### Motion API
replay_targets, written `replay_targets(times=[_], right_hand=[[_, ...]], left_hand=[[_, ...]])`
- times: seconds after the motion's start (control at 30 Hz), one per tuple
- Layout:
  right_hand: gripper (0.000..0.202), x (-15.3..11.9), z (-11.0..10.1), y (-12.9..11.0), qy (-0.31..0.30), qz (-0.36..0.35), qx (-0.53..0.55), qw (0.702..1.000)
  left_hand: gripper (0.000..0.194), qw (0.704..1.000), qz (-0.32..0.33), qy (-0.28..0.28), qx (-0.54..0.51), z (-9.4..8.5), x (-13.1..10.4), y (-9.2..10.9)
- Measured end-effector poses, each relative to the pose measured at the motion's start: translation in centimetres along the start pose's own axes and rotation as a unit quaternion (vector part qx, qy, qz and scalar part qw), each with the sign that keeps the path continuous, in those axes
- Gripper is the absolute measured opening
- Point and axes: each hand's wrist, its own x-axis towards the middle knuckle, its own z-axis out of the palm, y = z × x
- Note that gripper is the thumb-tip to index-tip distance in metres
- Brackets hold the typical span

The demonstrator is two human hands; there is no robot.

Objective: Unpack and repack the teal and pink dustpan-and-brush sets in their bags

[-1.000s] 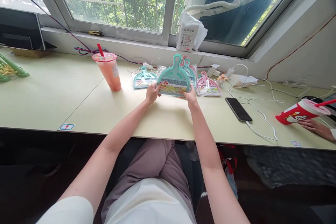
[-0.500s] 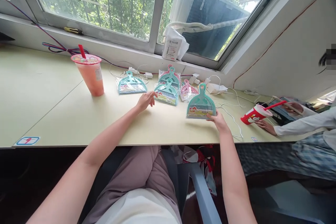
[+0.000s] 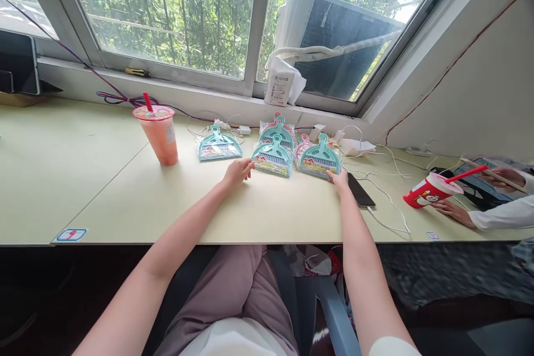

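Observation:
My right hand (image 3: 339,180) grips the lower right corner of a packaged mini dustpan and brush set (image 3: 320,160), teal, lying on the table partly over a pink set (image 3: 303,144). Loosely bent, the fingers of my left hand (image 3: 239,171) are apart at the lower left edge of another teal set (image 3: 273,159); they appear to touch its wrapper and hold nothing. Behind that one, a further teal set (image 3: 278,132) overlaps a pink one. To the left, a separate teal set (image 3: 219,146) lies in clear wrap.
A pink drink cup (image 3: 158,136) stands on the left. A phone (image 3: 361,192) with a white cable lies by my right wrist. Farther right are a red cup (image 3: 431,190) and another person's hands (image 3: 454,213). A tissue pack (image 3: 281,86) sits on the sill; cables run along the wall.
My right hand has lowered the teal dustpan and brush set onto the table, over the pink one. The phone has come into sight. My left hand stays by its set; the view has shifted slightly.

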Motion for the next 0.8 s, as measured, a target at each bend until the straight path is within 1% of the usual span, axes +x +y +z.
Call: replay_targets(times=[0.1, 0.17, 0.23, 0.3, 0.33, 0.4, 0.5, 0.57, 0.63, 0.7, 0.8], right_hand=[[0.05, 1.5, 1.0, 0.3, 0.01, 0.038, 0.001, 0.999], [0.053, 2.2, 1.5, 0.6, 0.022, 0.03, -0.025, 0.999], [0.053, 2.5, 2.1, 0.7, 0.053, 0.013, -0.072, 0.996], [0.052, 2.3, 2.8, 0.7, 0.085, -0.004, -0.125, 0.989], [0.053, 2.1, 3.2, 0.6, 0.1, -0.014, -0.15, 0.984], [0.058, 1.5, 3.8, 0.3, 0.126, -0.039, -0.196, 0.972], [0.065, 0.6, 4.2, -0.4, 0.152, -0.088, -0.253, 0.951], [0.061, 0.1, 4.3, -1.0, 0.156, -0.127, -0.281, 0.938], [0.049, -0.5, 4.4, -1.6, 0.159, -0.159, -0.307, 0.924], [0.034, -1.2, 4.7, -2.2, 0.131, -0.172, -0.329, 0.919], [0.017, -2.4, 5.8, -3.0, 0.014, -0.177, -0.339, 0.924]], left_hand=[[0.037, 1.0, 0.002, -0.01, 0.01, 0.1, 0.0, 0.0], [0.037, 1.0, 0.003, -0.026, 0.016, 0.3, 0.0, 0.0], [0.036, 0.999, 0.003, -0.038, 0.028, 0.6, 0.1, -0.1], [0.035, 0.998, -0.004, -0.027, 0.055, 0.8, 0.2, -0.2], [0.034, 0.997, -0.013, -0.009, 0.072, 0.8, 0.4, -0.3], [0.033, 0.992, -0.049, 0.047, 0.108, 0.5, 0.7, -0.8], [0.025, 0.967, -0.126, 0.167, 0.146, -1.1, 1.5, -2.3], [0.023, 0.939, -0.178, 0.239, 0.169, -2.6, 1.9, -3.7], [0.031, 0.914, -0.234, 0.28, 0.179, -3.9, 2.1, -5.1], [0.034, 0.892, -0.276, 0.308, 0.181, -4.8, 2.1, -6.1], [0.035, 0.874, -0.293, 0.338, 0.188, -5.3, 2.1, -6.9]])
